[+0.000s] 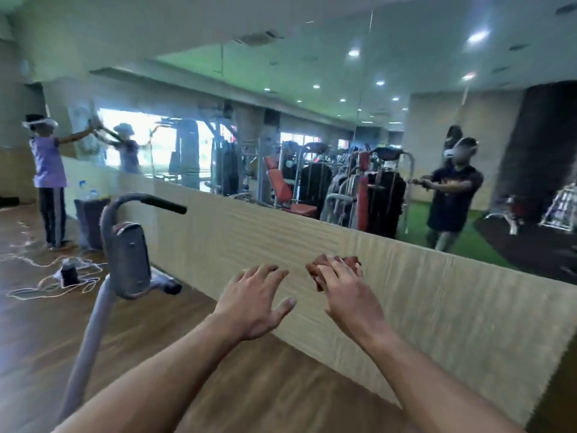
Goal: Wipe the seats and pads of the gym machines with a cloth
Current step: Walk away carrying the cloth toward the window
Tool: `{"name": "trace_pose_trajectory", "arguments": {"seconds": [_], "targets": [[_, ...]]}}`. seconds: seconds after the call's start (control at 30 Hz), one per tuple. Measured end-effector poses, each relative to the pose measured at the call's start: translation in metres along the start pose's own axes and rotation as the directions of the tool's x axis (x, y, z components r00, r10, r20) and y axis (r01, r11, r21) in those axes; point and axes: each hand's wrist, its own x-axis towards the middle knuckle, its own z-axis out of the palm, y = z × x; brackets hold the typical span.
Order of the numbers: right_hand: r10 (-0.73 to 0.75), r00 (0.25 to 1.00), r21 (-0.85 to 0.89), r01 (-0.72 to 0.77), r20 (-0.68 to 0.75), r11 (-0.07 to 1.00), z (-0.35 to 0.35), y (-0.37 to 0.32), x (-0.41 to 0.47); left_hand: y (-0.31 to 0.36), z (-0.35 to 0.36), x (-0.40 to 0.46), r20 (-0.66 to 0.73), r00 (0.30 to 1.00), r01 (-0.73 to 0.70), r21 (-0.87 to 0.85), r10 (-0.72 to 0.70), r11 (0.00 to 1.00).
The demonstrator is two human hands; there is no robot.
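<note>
Both my arms reach forward over the wooden floor toward a low beige wall. My right hand (345, 287) is closed around a crumpled reddish-brown cloth (351, 262), which sticks out past my fingers. My left hand (254, 300) is beside it with fingers spread and holds nothing. A grey gym machine frame with a black-gripped handle (162, 204) and a grey housing (129, 259) stands to my left, apart from both hands. No seat or pad lies under my hands. Red-padded machines (281, 185) show only as reflections in the mirror.
A large wall mirror (312, 135) tops the beige wall (281, 245) and reflects me at the right. A person in a purple shirt (48, 170) stands at the far left, touching the mirror. White cables (46, 276), a dark bag and bottles lie on the floor.
</note>
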Motion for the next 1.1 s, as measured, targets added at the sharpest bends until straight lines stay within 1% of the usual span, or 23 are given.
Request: {"name": "trace_pose_trajectory", "arguments": {"seconds": [0.1,0.23,0.3,0.33,0.37,0.4,0.47,0.5,0.57,0.67,0.83,0.97,1.1], "targets": [[0.087,0.993,-0.017,-0.089,-0.073,0.996,0.001,0.077,0.012,0.038,0.024,0.071,-0.003,0.993,-0.121,-0.016,0.121,0.993],[0.147,0.985,-0.030,-0.150,-0.096,0.988,0.020,0.179,0.049,0.065,0.070,0.171,-0.032,0.989,-0.143,-0.038,0.142,0.989],[0.135,0.984,-0.053,-0.142,-0.118,0.989,0.038,0.223,0.081,0.066,0.095,0.222,-0.042,0.992,-0.121,-0.032,0.120,0.992],[0.125,0.987,-0.042,-0.129,-0.102,0.991,0.046,0.242,0.100,0.064,0.106,0.249,-0.042,0.994,-0.099,-0.033,0.097,0.995],[0.119,0.990,-0.036,-0.122,-0.076,0.992,0.057,0.260,0.117,0.063,0.119,0.271,-0.040,0.998,-0.055,-0.046,0.053,0.997],[0.072,0.995,-0.031,-0.074,-0.070,0.997,0.070,0.280,0.152,0.054,0.129,0.303,-0.054,0.999,0.005,-0.063,-0.008,0.998],[0.033,0.997,-0.034,-0.035,-0.075,0.999,0.085,0.293,0.187,0.045,0.136,0.331,-0.036,0.998,0.042,-0.064,-0.044,0.997],[0.024,0.998,-0.005,-0.025,-0.055,1.000,0.097,0.298,0.213,0.034,0.140,0.349,-0.032,0.997,0.061,-0.064,-0.063,0.996],[-0.026,0.999,0.038,0.028,-0.048,0.999,0.125,0.299,0.266,0.008,0.146,0.385,-0.033,0.993,0.111,-0.057,-0.113,0.992],[-0.159,0.976,0.035,0.166,-0.150,0.985,0.182,0.289,0.350,-0.046,0.158,0.429,-0.071,0.977,0.199,-0.019,-0.200,0.980],[-0.325,0.920,0.056,0.344,-0.218,0.937,0.285,0.245,0.476,-0.160,0.192,0.474,-0.119,0.928,0.358,0.011,-0.354,0.934],[-0.436,0.867,0.086,0.467,-0.242,0.880,0.361,0.191,0.581,-0.274,0.205,0.502,-0.149,0.848,0.517,0.029,-0.508,0.855],[-0.533,0.827,0.162,0.559,-0.176,0.813,0.429,0.125,0.678,-0.381,0.201,0.521,-0.149,0.763,0.642,0.068,-0.629,0.764]]}}
